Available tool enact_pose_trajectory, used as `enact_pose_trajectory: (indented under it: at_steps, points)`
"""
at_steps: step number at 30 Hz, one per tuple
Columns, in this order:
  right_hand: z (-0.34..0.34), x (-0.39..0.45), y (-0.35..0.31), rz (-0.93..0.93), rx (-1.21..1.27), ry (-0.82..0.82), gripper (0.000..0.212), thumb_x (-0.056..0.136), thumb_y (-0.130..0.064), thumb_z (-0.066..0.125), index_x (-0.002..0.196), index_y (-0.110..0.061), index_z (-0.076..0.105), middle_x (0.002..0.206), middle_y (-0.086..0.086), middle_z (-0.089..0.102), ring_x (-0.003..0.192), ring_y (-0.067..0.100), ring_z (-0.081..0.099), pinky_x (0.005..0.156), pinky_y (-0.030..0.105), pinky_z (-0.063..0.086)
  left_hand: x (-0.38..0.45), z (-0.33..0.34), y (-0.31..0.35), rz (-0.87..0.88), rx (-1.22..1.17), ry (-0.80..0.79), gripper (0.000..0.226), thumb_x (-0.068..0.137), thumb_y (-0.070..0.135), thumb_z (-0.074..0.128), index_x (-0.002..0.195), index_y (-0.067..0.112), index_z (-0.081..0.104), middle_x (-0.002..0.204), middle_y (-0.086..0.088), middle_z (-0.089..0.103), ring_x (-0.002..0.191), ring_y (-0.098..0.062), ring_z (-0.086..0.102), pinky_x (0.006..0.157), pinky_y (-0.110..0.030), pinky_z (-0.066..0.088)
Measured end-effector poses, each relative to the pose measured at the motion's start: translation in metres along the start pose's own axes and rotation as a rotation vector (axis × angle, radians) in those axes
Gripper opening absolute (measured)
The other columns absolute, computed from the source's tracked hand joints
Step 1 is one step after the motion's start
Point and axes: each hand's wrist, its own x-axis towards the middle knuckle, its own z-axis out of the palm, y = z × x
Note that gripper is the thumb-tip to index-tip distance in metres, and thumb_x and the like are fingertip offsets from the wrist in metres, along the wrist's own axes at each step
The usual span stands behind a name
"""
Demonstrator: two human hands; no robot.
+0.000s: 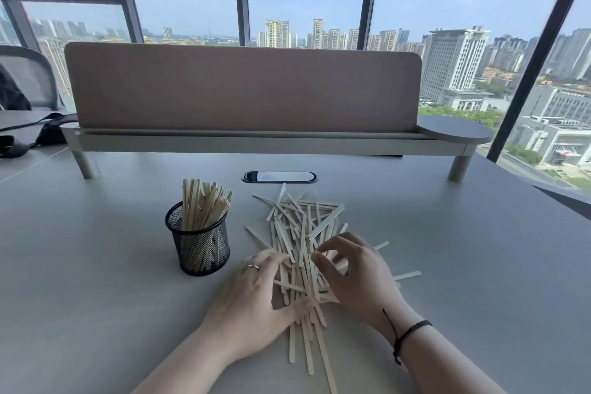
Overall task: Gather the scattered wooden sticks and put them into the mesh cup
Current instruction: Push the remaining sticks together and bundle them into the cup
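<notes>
A loose pile of pale wooden sticks [299,227] lies on the grey table, right of a black mesh cup [198,246]. The cup stands upright and holds several sticks leaning out of its top. My left hand [252,294], with a ring on one finger, lies flat on the left side of the pile, fingers spread over the sticks. My right hand [355,272] hovers curled over the right side of the pile, its fingertips touching sticks. Neither hand has a stick lifted. Some sticks are hidden under both hands.
A pink divider screen on a raised shelf [243,89] runs across the back of the table. An oval cable port [279,176] sits just behind the pile. A dark bag [38,134] lies at the far left. Windows stand behind.
</notes>
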Motion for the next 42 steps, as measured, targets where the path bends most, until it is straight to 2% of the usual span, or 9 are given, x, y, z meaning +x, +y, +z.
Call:
enact_pose_trajectory:
  at_steps: [6,12,16,22,26,32,37,40,42]
  points:
    - [-0.008,0.007,0.021,0.093,-0.163,0.015,0.018,0.094,-0.045,0.054,0.1,-0.034,0.068,0.112,-0.014,0.063,0.094,0.014,0.059,0.079,0.029,0.044,-0.002,0.001,0.002,-0.084,0.06,-0.042,0.104,0.072,0.096,0.026,0.155,0.033,0.018,0.164,0.009,0.02,0.151,-0.013,0.013,0.122,-0.034,0.017]
    - [-0.002,0.005,0.026,0.061,-0.144,-0.163,0.042,0.093,-0.057,0.05,0.129,-0.037,0.053,0.136,-0.008,0.049,0.126,0.015,0.046,0.104,0.029,0.035,0.001,0.002,0.004,-0.12,0.054,-0.104,0.097,0.068,0.099,0.022,0.151,0.052,0.004,0.167,0.006,0.011,0.153,-0.016,0.004,0.124,-0.042,0.012]
    - [0.002,0.003,0.015,-0.005,-0.016,-0.192,0.035,0.097,-0.051,0.046,0.128,-0.037,0.053,0.134,-0.012,0.045,0.1,0.0,0.059,0.091,0.025,0.045,0.012,0.0,0.008,-0.147,-0.042,-0.077,0.095,0.069,0.098,0.024,0.151,0.051,0.012,0.166,0.007,0.017,0.153,-0.017,0.009,0.123,-0.043,0.013]
    - [0.004,0.005,0.007,-0.057,0.137,-0.135,0.027,0.099,-0.042,0.048,0.121,-0.033,0.06,0.121,-0.015,0.055,0.1,-0.003,0.054,0.082,0.005,0.036,0.02,-0.001,0.016,-0.159,-0.025,-0.044,0.117,0.058,0.103,0.034,0.155,0.039,0.017,0.164,0.007,0.023,0.152,-0.018,0.015,0.123,-0.04,0.014]
    - [0.003,0.005,0.007,-0.039,0.267,-0.086,0.021,0.098,-0.039,0.051,0.113,-0.031,0.065,0.108,-0.014,0.059,0.097,-0.005,0.058,0.081,0.012,0.042,0.027,0.002,0.023,-0.128,0.017,-0.064,0.125,0.05,0.105,0.038,0.154,0.038,0.018,0.164,0.006,0.023,0.152,-0.02,0.015,0.123,-0.042,0.011]
    - [0.005,0.004,0.01,-0.099,0.372,0.03,0.014,0.097,-0.022,0.058,0.095,-0.021,0.072,0.095,-0.011,0.065,0.089,0.003,0.065,0.078,0.015,0.049,0.032,0.003,0.021,-0.036,0.004,-0.14,0.106,0.058,0.098,0.045,0.149,0.044,0.03,0.164,0.013,0.023,0.152,-0.011,0.013,0.124,-0.042,0.007]
    - [-0.002,0.01,0.022,-0.13,0.083,0.078,0.024,0.09,-0.052,0.054,0.098,-0.035,0.068,0.1,-0.022,0.062,0.095,0.001,0.06,0.081,0.025,0.048,0.03,-0.002,0.005,0.078,-0.05,-0.236,0.082,0.073,0.085,0.054,0.144,0.049,0.037,0.159,0.024,0.028,0.149,0.0,0.013,0.125,-0.037,0.005]
    - [-0.009,0.014,0.031,-0.165,-0.108,0.064,0.045,0.087,-0.07,0.045,0.111,-0.038,0.066,0.122,-0.022,0.061,0.123,0.008,0.052,0.106,0.035,0.038,0.025,-0.014,0.002,0.103,-0.124,-0.268,0.067,0.08,0.068,0.066,0.14,0.05,0.044,0.149,0.032,0.031,0.139,0.012,0.014,0.124,-0.029,0.003]
    - [-0.012,0.016,0.034,-0.156,-0.205,-0.049,0.059,0.084,-0.08,0.036,0.126,-0.043,0.057,0.144,-0.022,0.047,0.144,0.008,0.029,0.12,0.042,0.018,0.022,-0.018,0.002,0.071,-0.164,-0.266,0.066,0.08,0.065,0.068,0.14,0.053,0.043,0.145,0.029,0.033,0.138,0.007,0.018,0.121,-0.024,0.007]
